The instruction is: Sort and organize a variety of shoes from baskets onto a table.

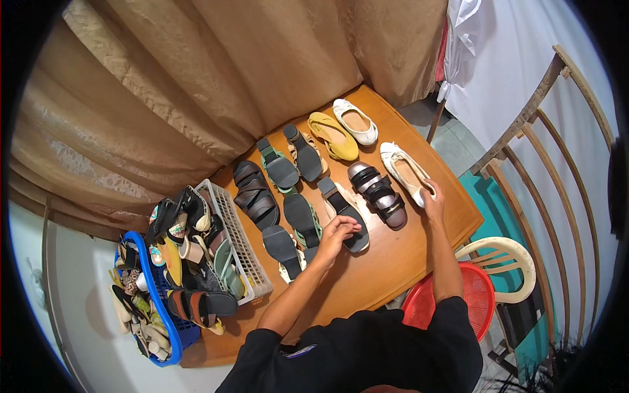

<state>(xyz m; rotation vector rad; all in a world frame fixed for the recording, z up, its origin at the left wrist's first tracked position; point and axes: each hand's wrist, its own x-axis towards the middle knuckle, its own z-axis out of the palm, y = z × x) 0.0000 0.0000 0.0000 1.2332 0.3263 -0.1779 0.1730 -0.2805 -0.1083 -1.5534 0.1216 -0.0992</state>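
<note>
My right hand (432, 199) is closed on the heel end of a white ballet flat (401, 169) at the table's right side. My left hand (339, 237) hovers over an upturned sandal (356, 223) with a dark sole, its fingers loosely bent and apart, holding nothing. Between the hands lies a metallic brown sandal with black buckled straps (378, 195). Farther back are another white flat (357, 122) and a yellow slip-on shoe (333, 137). More upturned sandals with dark soles, including a green-strapped one (278, 169), lie left of them, beside a dark brown strappy sandal (255, 194).
A white plastic basket (244, 243) packed with shoes stands at the wooden table's (327, 291) left end. Next to it is a blue basket (171, 327) of footwear. Right of me are a red basket (483, 302), a cream plastic chair (524, 262) and a wooden rack (557, 196).
</note>
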